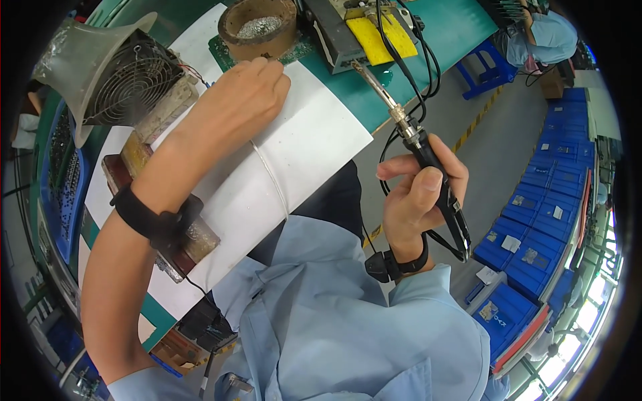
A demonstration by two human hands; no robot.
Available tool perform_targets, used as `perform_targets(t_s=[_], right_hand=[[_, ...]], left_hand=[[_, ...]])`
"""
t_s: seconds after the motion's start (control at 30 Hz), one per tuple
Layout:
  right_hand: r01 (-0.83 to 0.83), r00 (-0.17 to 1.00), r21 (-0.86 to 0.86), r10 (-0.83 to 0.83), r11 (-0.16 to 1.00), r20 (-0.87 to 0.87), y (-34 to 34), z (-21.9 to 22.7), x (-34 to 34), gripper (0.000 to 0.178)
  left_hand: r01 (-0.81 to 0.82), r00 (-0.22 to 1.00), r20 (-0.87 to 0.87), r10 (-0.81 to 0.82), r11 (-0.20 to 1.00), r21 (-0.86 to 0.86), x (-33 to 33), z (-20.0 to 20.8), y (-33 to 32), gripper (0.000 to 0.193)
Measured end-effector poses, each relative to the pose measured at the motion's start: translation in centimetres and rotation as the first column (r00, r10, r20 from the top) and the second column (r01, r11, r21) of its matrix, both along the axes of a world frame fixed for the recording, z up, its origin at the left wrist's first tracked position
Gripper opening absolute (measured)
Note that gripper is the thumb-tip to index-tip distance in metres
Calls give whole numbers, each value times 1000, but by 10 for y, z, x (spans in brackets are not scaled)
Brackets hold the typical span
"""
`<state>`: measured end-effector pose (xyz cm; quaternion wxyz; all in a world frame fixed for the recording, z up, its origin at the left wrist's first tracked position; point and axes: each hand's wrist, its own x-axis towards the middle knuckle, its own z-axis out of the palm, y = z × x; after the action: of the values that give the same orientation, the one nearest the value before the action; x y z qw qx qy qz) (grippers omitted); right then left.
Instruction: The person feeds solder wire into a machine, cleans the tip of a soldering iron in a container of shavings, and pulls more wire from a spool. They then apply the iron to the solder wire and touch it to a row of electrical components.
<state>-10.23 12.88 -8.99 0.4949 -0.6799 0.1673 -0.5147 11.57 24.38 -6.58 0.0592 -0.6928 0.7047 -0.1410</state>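
The right hand (418,194) is closed around a soldering iron (414,144), whose metal tip points toward eleven o'clock, ending near the yellow sponge (381,37) of the stand (338,33). The left hand (244,100) has its fingers pinched together on a strand of solder wire (271,177), which trails back toward five o'clock across the white sheet (307,134). The fingertips rest at the edge of a green circuit board (224,50), just below a brown bowl (257,27). At nine o'clock from the left hand stands a fume fan (124,77). Blue bins (542,220) line the floor at three o'clock.
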Motion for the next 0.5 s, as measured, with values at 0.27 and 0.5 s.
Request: perform_targets(t_s=[0.27,0.5], right_hand=[[5,1000,-20,-5,1000,7,-1,-2,-3,46],[27,1000,13,-26,1000,-9,-4,-2,-1,47]], left_hand=[[-54,979,-200,32,993,-105,5,6,3,5],[112,992,-65,-109,993,48,0,11,-1,2]])
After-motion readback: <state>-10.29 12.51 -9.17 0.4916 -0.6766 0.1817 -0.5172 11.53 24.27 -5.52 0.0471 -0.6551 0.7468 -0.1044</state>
